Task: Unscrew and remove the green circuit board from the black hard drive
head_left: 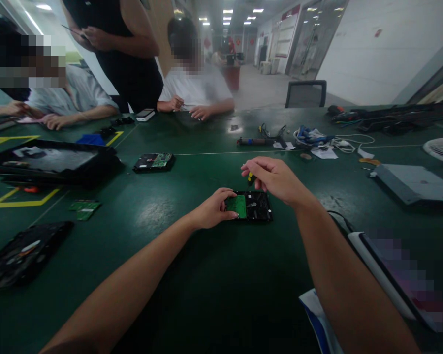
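Observation:
A black hard drive (259,206) with a green circuit board (239,206) on its left half lies flat on the table in front of me. My left hand (217,209) grips its left end, thumb on the near side and fingers on the far side. Just above the drive's far right corner, my right hand (271,178) is closed around a small screwdriver (251,178) with a yellow and black handle. Its tip points down toward the drive, but I cannot tell whether it touches. Farther left lies another hard drive (154,162), board side up.
Black trays (53,160), loose green boards (84,209) and a dark casing (25,253) lie at left. An electric screwdriver (254,141), cables (312,135), a grey box (417,182) and a tablet-like device (395,280) are to the right. People sit and stand across the table.

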Demonstrator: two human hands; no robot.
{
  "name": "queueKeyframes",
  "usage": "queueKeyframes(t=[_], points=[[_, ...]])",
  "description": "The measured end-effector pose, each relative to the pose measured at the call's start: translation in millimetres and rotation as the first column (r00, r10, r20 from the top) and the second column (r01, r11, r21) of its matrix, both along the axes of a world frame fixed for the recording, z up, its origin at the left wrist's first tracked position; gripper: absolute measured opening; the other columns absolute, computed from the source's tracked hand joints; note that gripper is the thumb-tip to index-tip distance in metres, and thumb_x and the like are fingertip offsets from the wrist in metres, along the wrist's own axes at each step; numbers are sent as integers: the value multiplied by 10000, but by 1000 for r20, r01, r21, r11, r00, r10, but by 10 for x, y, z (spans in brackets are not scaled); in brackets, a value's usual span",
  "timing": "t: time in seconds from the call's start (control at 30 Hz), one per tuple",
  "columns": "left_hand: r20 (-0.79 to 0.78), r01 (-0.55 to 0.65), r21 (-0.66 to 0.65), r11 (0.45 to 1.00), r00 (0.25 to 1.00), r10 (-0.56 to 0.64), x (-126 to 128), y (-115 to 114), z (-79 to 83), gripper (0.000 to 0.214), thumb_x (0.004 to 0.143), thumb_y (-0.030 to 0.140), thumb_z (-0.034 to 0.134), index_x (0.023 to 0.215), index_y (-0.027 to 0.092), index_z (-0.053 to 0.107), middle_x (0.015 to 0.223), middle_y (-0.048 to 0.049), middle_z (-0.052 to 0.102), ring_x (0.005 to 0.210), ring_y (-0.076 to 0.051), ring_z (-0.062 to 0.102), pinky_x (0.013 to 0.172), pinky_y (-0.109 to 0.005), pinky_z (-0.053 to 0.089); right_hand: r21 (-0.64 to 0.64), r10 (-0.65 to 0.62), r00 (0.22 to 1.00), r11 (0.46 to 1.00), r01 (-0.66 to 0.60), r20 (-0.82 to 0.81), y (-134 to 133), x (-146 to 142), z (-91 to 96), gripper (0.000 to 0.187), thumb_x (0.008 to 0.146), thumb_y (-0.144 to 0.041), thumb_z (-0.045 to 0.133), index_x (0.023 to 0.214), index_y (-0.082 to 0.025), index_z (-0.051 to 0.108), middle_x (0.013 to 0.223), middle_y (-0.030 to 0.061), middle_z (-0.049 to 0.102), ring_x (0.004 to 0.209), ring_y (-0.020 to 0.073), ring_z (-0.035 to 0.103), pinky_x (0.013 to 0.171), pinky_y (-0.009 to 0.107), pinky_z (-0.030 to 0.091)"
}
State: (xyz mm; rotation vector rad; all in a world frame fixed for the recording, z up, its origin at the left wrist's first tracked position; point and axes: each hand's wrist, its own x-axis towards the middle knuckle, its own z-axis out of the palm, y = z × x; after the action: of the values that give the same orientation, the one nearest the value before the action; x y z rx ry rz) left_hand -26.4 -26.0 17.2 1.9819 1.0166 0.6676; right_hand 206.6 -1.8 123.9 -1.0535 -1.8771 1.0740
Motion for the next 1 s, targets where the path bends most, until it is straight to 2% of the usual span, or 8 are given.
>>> queueKeyframes(t=[0.13,0.23,0.4,0.5,0.67,0.83,0.9,1.0], points=[[-11,-8,-4,1000,1000,8,8,-15,30,631,830,345,783,1390,230,517,1469,-139,434,773,-126,538,721,-339,537,-66,-16,997,998,11,-71,21,-6,-22,363,1026,-483,476,1130,-213,695,1047,78,710,636,128,629,527,279,490],[-14,-13,-13,1000,1000,12,13,-27,54,622,832,347,780,1387,239,522,1479,-134,427,784,-131,542,729,-344,541,-22,-2,999,1000,1,-54,21,7,-20,322,1020,-443,499,1171,-232,689,1028,60,705,648,127,614,523,275,462],[-11,-17,-20,1000,1000,17,13,-32,60,617,839,335,772,1395,245,522,1492,-138,420,791,-137,545,727,-350,542,110,-101,994,989,98,27,18,22,-16,262,940,-462,652,939,-202,688,869,33,684,691,133,578,583,271,446],[-11,-15,-18,1000,1000,15,10,-26,46,618,835,338,778,1391,247,526,1486,-134,423,793,-137,544,725,-348,540,45,-124,992,991,123,9,21,15,-13,229,923,-425,672,915,-196,659,848,32,680,652,125,569,572,271,443],[3,-8,1,1000,1000,8,5,-13,21,616,833,341,781,1384,235,526,1464,-132,436,790,-132,541,719,-337,535,-27,-2,999,1000,1,-36,4,-8,1,289,993,-472,558,981,-208,676,1012,54,719,567,86,516,503,257,405],[-1,-10,-2,1000,1000,10,5,-16,29,623,835,348,778,1393,236,525,1456,-136,445,790,-134,548,719,-336,535,-130,43,991,990,-59,-124,0,-17,0,312,1015,-450,497,1073,-209,687,1045,76,697,638,122,609,529,272,478],[-4,-10,-4,1000,1000,10,6,-20,37,624,834,349,779,1394,237,526,1462,-139,442,796,-137,551,723,-340,537,-92,29,995,995,-38,-92,-2,-7,10,299,1010,-430,509,1112,-219,694,995,63,694,643,129,601,541,279,472],[-5,-12,-10,1000,1000,12,7,-26,49,618,836,348,778,1391,238,529,1473,-136,436,798,-139,549,723,-342,537,77,-38,999,996,36,29,-6,18,24,283,993,-445,554,1094,-233,711,907,34,685,668,135,570,566,282,434]])
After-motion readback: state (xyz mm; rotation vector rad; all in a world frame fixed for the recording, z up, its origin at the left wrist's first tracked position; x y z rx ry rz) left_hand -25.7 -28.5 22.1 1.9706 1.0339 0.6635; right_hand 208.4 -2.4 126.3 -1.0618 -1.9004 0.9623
